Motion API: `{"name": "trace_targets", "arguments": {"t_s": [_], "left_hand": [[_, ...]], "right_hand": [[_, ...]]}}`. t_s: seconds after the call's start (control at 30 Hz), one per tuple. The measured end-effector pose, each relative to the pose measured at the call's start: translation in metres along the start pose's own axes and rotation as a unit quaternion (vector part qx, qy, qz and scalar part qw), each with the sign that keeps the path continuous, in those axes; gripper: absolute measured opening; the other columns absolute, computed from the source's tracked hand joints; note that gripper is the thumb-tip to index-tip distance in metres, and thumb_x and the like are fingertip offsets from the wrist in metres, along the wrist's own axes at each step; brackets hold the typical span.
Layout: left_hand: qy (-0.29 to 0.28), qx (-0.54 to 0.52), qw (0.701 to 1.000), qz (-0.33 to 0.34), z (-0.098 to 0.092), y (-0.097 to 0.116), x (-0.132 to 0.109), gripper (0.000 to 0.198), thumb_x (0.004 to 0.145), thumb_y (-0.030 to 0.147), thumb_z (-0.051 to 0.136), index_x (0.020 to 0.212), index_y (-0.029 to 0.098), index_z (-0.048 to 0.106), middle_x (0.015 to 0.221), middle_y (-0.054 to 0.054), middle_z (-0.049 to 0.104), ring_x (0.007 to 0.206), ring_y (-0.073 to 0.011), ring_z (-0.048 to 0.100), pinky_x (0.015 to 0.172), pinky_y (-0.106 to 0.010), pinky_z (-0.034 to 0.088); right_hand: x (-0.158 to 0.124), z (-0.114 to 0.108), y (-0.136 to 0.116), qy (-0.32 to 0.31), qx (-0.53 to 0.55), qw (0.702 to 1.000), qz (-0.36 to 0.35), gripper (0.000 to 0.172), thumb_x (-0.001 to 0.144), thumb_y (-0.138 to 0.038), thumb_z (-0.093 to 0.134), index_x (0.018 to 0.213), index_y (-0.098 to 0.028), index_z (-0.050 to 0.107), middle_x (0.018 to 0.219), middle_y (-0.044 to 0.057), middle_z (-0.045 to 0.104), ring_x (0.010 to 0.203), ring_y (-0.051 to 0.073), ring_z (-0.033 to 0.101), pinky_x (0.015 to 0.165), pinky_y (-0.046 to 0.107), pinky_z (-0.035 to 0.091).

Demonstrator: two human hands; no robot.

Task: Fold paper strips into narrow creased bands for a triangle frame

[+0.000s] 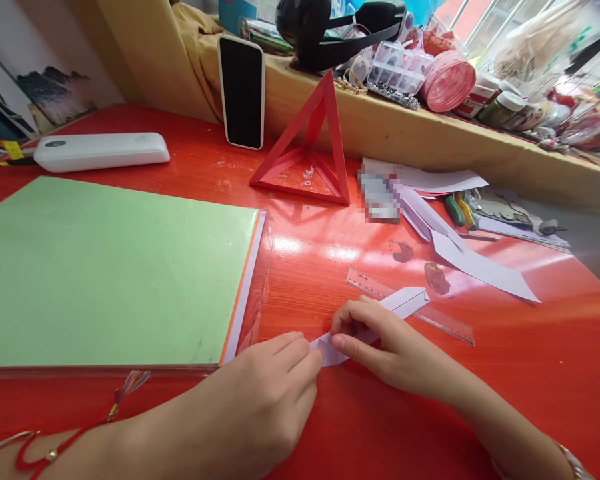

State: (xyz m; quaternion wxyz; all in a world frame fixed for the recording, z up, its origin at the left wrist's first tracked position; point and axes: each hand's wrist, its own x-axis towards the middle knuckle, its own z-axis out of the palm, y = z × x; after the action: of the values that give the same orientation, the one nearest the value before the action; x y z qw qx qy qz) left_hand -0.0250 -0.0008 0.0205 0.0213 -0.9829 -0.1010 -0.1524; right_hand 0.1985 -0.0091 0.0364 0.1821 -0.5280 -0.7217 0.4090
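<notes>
A folded strip of pale lilac paper (405,300) lies on the red table (530,360), near the front middle. My left hand (265,407) has its fingers curled and pressed on the strip's near end. My right hand (385,347) pinches the same strip from the right, thumb and fingers closed on a fold. The strip's far end lies over a clear plastic ruler (445,320).
A stack of green paper (105,267) fills the left. A red paper pyramid frame (307,143), a phone (241,90) and a white case (100,151) stand behind. More folded lilac paper (480,263), scissors and tools lie at right. A cluttered shelf runs along the back.
</notes>
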Motion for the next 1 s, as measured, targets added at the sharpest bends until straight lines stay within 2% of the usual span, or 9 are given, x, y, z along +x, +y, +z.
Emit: {"name": "trace_targets", "arguments": {"t_s": [0.13, 0.23, 0.37, 0.5, 0.6, 0.73, 0.9, 1.0], "left_hand": [[0.037, 0.055, 0.997, -0.039, 0.002, 0.012, -0.004, 0.035, 0.09, -0.001, 0.038, 0.099, 0.007, 0.071, 0.101, -0.014, 0.071, 0.083, -0.0253, 0.062, 0.081, -0.04, 0.05], [0.046, 0.071, 0.994, -0.074, 0.005, 0.02, -0.006, 0.043, 0.093, -0.003, 0.031, 0.101, 0.007, 0.071, 0.104, -0.013, 0.071, 0.09, -0.0267, 0.064, 0.084, -0.039, 0.049], [0.052, 0.061, 0.993, -0.091, 0.009, 0.022, -0.006, 0.042, 0.092, -0.004, 0.031, 0.095, 0.007, 0.071, 0.089, -0.011, 0.07, 0.08, -0.0246, 0.061, 0.08, -0.039, 0.05], [0.069, -0.004, 0.991, -0.111, 0.011, 0.017, -0.005, 0.04, 0.091, -0.004, 0.031, 0.093, 0.007, 0.07, 0.082, -0.01, 0.064, 0.073, -0.0226, 0.056, 0.07, -0.037, 0.051], [0.078, -0.058, 0.986, -0.135, 0.011, 0.014, -0.003, 0.039, 0.089, -0.004, 0.031, 0.089, 0.01, 0.068, 0.081, -0.009, 0.062, 0.072, -0.0221, 0.054, 0.067, -0.036, 0.051], [0.101, -0.042, 0.986, -0.126, 0.012, 0.012, -0.002, 0.039, 0.091, -0.003, 0.03, 0.092, 0.01, 0.067, 0.08, -0.008, 0.062, 0.072, -0.0218, 0.055, 0.066, -0.036, 0.052], [0.133, -0.056, 0.983, -0.113, 0.012, 0.009, -0.004, 0.034, 0.091, -0.004, 0.034, 0.086, 0.011, 0.065, 0.078, -0.008, 0.063, 0.074, -0.0216, 0.059, 0.067, -0.035, 0.054], [0.146, -0.105, 0.974, -0.135, 0.011, 0.007, -0.002, 0.031, 0.089, -0.003, 0.037, 0.087, 0.013, 0.063, 0.081, -0.008, 0.064, 0.077, -0.0214, 0.059, 0.068, -0.035, 0.054]], "right_hand": [[-0.001, -0.01, 0.008, -0.066, -0.006, 0.996, -0.055, 0.003, 0.088, -0.024, 0.069, 0.089, -0.022, 0.07, 0.089, 0.002, 0.061, 0.085, 0.017, 0.056, 0.077, 0.03, 0.045], [0.001, -0.014, 0.014, -0.08, -0.006, 0.993, -0.088, 0.007, 0.089, -0.019, 0.067, 0.089, -0.02, 0.073, 0.092, 0.003, 0.06, 0.088, 0.016, 0.057, 0.08, 0.03, 0.046], [0.002, -0.013, 0.017, -0.079, -0.024, 0.989, -0.123, 0.015, 0.095, -0.022, 0.061, 0.094, -0.022, 0.076, 0.091, 0.004, 0.06, 0.087, 0.017, 0.056, 0.081, 0.032, 0.047], [0.002, -0.01, 0.015, -0.072, -0.042, 0.989, -0.124, 0.02, 0.098, -0.026, 0.058, 0.096, -0.027, 0.078, 0.09, 0.003, 0.059, 0.086, 0.017, 0.055, 0.08, 0.033, 0.047], [0.003, -0.006, 0.014, -0.042, -0.064, 0.99, -0.122, 0.02, 0.098, -0.029, 0.058, 0.096, -0.031, 0.078, 0.087, 0.003, 0.059, 0.082, 0.018, 0.054, 0.076, 0.034, 0.046], [0.003, -0.003, 0.015, -0.031, -0.076, 0.988, -0.128, 0.021, 0.098, -0.032, 0.058, 0.1, -0.034, 0.078, 0.084, 0.003, 0.059, 0.079, 0.018, 0.052, 0.073, 0.033, 0.045], [0.003, 0.0, 0.018, -0.023, -0.079, 0.988, -0.134, 0.019, 0.095, -0.026, 0.063, 0.101, -0.035, 0.078, 0.083, 0.002, 0.056, 0.079, 0.017, 0.051, 0.073, 0.033, 0.043], [0.002, 0.003, 0.021, -0.007, -0.085, 0.986, -0.144, 0.019, 0.093, -0.023, 0.065, 0.099, -0.036, 0.079, 0.083, 0.001, 0.051, 0.078, 0.017, 0.049, 0.072, 0.034, 0.042]]}}
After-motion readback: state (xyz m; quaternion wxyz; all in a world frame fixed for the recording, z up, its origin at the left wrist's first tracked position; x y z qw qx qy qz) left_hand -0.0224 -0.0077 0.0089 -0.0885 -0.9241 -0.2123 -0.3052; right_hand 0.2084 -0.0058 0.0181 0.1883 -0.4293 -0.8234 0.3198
